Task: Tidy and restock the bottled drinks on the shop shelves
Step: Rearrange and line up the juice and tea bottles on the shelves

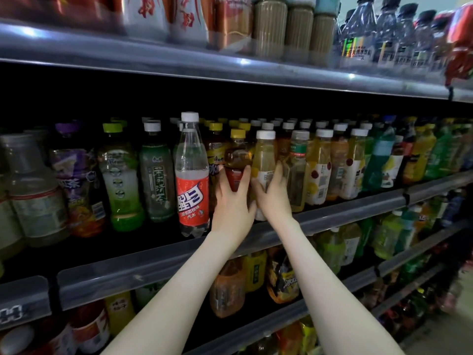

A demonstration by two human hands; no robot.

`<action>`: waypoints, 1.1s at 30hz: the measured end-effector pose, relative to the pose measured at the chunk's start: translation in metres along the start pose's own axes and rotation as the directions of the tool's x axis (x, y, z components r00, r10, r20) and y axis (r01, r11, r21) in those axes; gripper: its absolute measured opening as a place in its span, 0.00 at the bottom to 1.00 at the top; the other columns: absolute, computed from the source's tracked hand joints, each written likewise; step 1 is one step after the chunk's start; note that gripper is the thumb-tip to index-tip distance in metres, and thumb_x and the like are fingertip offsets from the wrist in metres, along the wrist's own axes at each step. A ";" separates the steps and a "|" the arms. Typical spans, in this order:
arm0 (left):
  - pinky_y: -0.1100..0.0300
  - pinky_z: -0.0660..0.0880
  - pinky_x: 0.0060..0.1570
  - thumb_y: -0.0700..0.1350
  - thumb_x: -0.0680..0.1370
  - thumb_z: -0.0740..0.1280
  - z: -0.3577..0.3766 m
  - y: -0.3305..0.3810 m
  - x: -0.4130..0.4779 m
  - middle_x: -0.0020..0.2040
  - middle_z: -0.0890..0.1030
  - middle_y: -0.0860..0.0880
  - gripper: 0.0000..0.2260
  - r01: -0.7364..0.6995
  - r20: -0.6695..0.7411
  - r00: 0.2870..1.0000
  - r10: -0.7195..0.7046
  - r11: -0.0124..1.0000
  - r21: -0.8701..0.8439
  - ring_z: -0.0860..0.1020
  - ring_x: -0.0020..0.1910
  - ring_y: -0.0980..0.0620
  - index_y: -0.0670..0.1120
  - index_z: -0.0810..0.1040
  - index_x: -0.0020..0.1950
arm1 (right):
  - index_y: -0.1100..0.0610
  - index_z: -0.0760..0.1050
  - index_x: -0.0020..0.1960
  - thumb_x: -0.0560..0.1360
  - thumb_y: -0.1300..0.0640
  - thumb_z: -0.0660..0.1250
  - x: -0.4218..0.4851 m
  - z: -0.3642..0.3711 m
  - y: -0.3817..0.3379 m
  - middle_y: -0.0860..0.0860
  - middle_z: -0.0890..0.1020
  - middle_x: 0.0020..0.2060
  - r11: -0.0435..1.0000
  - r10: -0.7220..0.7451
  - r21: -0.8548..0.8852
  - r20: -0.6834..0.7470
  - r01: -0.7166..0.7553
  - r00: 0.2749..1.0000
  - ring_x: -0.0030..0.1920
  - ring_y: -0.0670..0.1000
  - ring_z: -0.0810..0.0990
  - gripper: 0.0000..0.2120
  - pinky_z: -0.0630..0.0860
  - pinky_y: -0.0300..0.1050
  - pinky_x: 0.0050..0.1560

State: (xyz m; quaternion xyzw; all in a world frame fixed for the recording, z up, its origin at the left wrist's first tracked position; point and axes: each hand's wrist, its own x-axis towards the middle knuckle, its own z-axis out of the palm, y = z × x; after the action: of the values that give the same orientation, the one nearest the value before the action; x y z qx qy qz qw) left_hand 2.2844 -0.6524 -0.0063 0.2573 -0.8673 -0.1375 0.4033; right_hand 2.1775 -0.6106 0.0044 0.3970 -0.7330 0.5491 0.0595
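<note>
Fingers point(221, 183) of our left hand point(231, 201) curl round the amber bottle point(237, 160), thumb across its red label, and it's standing at the front of the row. Our right hand point(273, 196) wraps the pale yellow bottle point(265, 160) just beside. Left of our fingers we've got a clear soda bottle point(192, 175); below them, the shelf rail point(345, 213).

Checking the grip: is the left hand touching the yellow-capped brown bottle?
Touching. The head view shows the left hand with thumb and fingers wrapped round the yellow-capped brown bottle at its red label, with no gap.
</note>
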 end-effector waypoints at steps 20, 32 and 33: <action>0.33 0.60 0.68 0.58 0.75 0.66 0.034 0.009 0.010 0.72 0.25 0.42 0.42 0.096 -0.007 0.995 -0.097 0.969 0.227 0.36 0.74 0.35 0.59 0.36 0.75 | 0.50 0.49 0.76 0.71 0.59 0.73 0.030 -0.040 0.055 0.59 0.61 0.71 0.992 -0.033 -0.128 -0.243 0.001 0.969 0.69 0.61 0.67 0.43 0.69 0.54 0.64; 0.38 0.65 0.67 0.47 0.75 0.69 0.009 0.038 -0.043 0.76 0.57 0.37 0.35 -0.360 -0.145 0.913 0.380 0.921 0.147 0.59 0.74 0.39 0.44 0.54 0.78 | 0.57 0.52 0.74 0.70 0.56 0.75 -0.030 -0.085 0.006 0.54 0.64 0.69 0.945 -0.087 0.237 -0.481 0.225 0.872 0.67 0.43 0.69 0.42 0.74 0.47 0.65; 0.41 0.63 0.70 0.48 0.77 0.67 0.005 0.043 -0.047 0.77 0.55 0.38 0.35 -0.351 -0.161 0.922 0.353 0.936 0.043 0.57 0.75 0.41 0.45 0.51 0.78 | 0.56 0.54 0.74 0.70 0.55 0.75 -0.037 -0.097 -0.004 0.52 0.67 0.68 0.936 -0.121 0.255 -0.414 0.242 0.902 0.64 0.39 0.72 0.41 0.76 0.41 0.61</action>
State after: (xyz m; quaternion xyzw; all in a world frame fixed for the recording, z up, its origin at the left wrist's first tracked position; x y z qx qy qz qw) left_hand 2.2912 -0.5906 -0.0196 0.1107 -0.8636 -0.0354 0.4906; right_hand 2.1711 -0.5095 0.0259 0.3507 -0.5735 0.7140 0.1955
